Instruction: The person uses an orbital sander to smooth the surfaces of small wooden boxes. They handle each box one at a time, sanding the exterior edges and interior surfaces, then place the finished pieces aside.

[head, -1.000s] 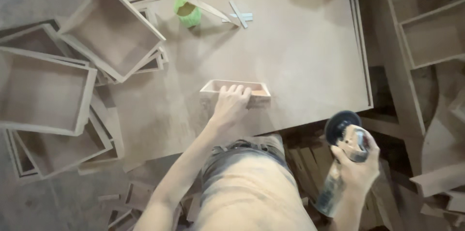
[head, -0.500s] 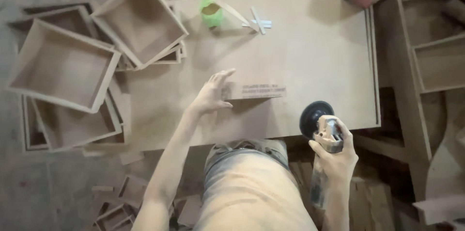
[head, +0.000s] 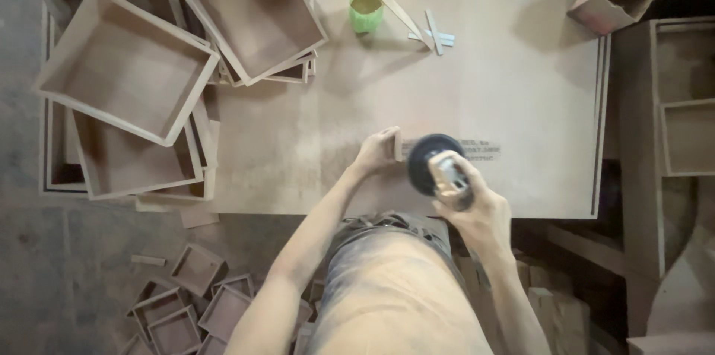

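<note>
On dusty board: left hand [head: 376,152] steadies wooden piece [head: 398,146], possibly box; right hand [head: 473,202] grips round-disc sander [head: 428,165].

Small wooden box [head: 396,145], grinder [head: 436,167] alongside

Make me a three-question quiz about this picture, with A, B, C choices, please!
1. Where is the green cup?
A. far edge of the table
B. on the floor
C. in a hand

2. What colour is the power tool's round disc?
A. white
B. black
C. red

3. What is the left hand doing?
A. hanging free
B. holding the cup
C. steadying a small wooden piece

Answers: 1 A, it stands near the sticks at the far side. 2 B, the disc looks dark. 3 C, fingers rest on the piece while the right hand holds the tool.
</note>
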